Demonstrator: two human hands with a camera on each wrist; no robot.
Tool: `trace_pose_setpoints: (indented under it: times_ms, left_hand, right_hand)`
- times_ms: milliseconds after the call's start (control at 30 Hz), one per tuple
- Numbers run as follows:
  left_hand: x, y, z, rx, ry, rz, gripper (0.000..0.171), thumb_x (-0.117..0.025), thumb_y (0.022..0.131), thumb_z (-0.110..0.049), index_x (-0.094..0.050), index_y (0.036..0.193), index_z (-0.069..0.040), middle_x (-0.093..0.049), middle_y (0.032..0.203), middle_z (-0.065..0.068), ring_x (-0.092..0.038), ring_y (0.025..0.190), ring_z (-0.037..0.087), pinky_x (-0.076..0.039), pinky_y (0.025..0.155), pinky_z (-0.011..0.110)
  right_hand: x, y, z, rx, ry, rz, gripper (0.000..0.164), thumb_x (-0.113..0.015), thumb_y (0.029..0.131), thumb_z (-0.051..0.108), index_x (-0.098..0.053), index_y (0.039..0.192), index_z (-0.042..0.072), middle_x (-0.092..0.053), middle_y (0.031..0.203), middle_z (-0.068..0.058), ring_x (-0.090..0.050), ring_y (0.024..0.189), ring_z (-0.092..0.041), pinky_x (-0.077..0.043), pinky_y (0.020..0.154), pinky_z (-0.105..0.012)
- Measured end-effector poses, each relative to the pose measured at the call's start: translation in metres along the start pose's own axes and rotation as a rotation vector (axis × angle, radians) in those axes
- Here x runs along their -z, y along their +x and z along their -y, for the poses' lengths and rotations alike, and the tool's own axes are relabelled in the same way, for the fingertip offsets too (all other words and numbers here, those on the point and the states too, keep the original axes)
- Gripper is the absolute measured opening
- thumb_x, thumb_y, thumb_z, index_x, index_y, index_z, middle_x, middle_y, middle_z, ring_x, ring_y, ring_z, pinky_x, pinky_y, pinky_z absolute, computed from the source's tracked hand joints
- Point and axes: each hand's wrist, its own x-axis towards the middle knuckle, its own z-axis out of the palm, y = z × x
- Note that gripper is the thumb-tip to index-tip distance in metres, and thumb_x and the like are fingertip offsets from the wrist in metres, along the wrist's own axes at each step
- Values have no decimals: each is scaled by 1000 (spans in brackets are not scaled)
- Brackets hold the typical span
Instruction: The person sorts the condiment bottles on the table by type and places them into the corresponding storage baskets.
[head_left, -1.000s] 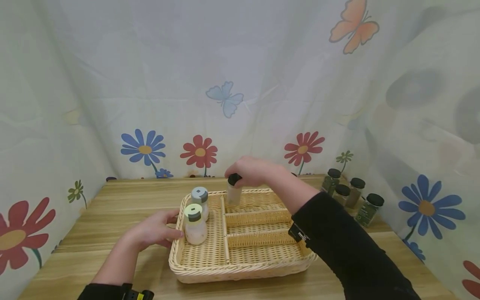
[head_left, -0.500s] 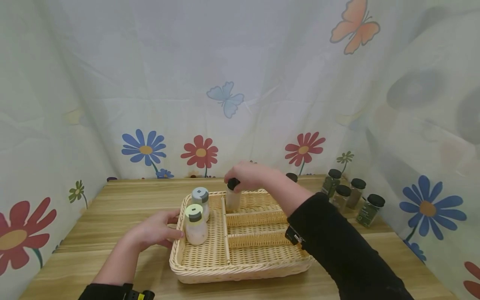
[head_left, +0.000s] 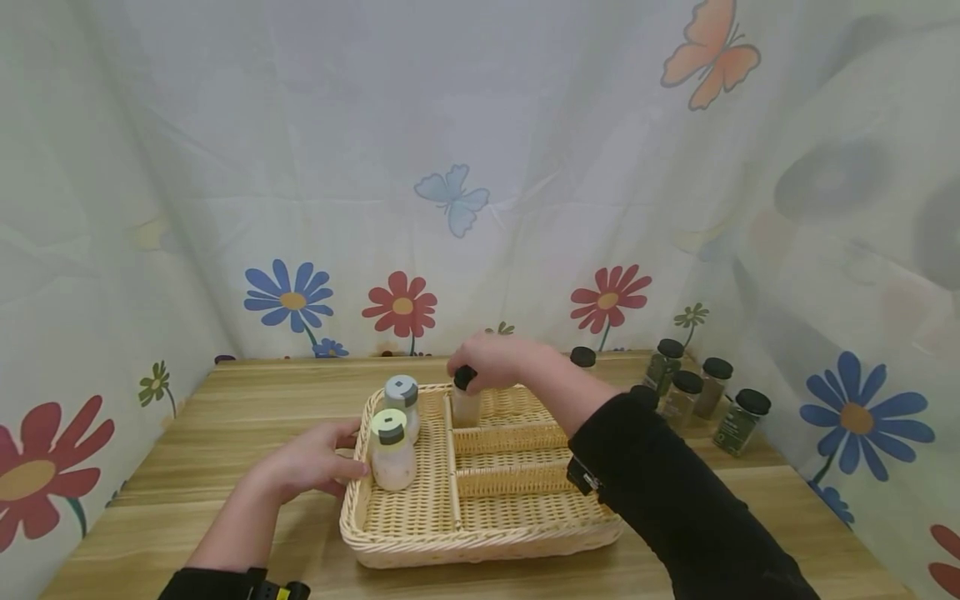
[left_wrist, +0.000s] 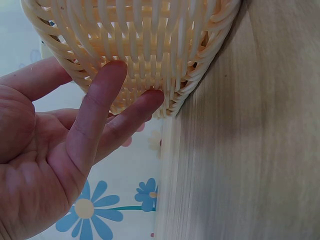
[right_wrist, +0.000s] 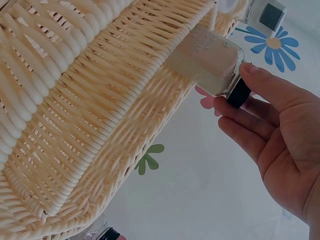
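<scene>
"One jar [head_left: 467,410]: where?"
"In the back compartment [head_left: 513,407] of the basket [head_left: 480,550], its cap [right_wrist: 239,93] pinched by the right hand [head_left: 495,363]."
"And the left hand [head_left: 322,457]?"
"Fingers spread, touching the basket's side."
"Nearby?"
"Two bottles [head_left: 393,468] inside, more jars [head_left: 738,429] on the worktop [head_left: 277,392]."

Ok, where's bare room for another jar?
Wicker basket: in front of the yellow-topped shaker, and what shows of the two nearer right compartments. Crowded: the far one, where the right hand holds a jar, and the table's right end, with black-capped jars.
</scene>
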Motion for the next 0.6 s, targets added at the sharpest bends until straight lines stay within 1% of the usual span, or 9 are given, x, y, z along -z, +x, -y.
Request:
trace_pose_setpoints:
  times_ms: [67,167,267,333,500,600]
  left_hand:
    - [0,0,0,2,-2,0,84,-72,88,-7,-27,158,-3,-38,153,36,-71,105,31,-64,77,48]
    - [1,1,0,6,-9,0,83,-72,87,-7,-28,158,-4,-38,153,35,-71,105,31,-64,77,48]
    - [0,3,0,7,-10,-1,84,-73,87,-9,-28,158,-5,-38,153,35,-71,106,30,-64,77,47]
    - [1,3,0,7,-9,4,84,-73,87,-9,-28,158,-4,-38,153,35,-71,106,31,-64,77,48]
    - [0,1,0,12,-6,8,86,-74,87,-10,-27,158,-4,-37,154,35,-71,107,32,-64,77,48]
    - [-1,0,1,11,-6,2,86,-74,87,-10,-26,158,-3,-35,155,36,-71,107,32,-64,77,48]
  right_hand:
    - [-2,1,0,6,-1,16,15,-69,95,19,-70,111,18,-62,93,4,-54,86,-16,-47,76,-28]
    - [-6,4,1,21,-8,37,10,-68,96,21,-69,105,18,-57,86,4,-51,82,-15,-43,73,-28]
    - [-9,6,1,24,-22,32,4,-68,96,21,-67,98,18,-52,81,5,-49,79,-14,-40,71,-28]
    - [-11,7,1,18,-26,22,4,-69,95,21,-67,98,19,-53,81,6,-49,79,-14,-40,71,-28]
    - [-14,6,6,-6,-36,15,9,-70,94,20,-71,103,18,-57,84,5,-51,80,-15,-42,71,-27]
    - [-14,5,9,-26,-41,8,7,-71,94,18,-70,100,18,-57,83,4,-50,79,-15,-42,70,-27]
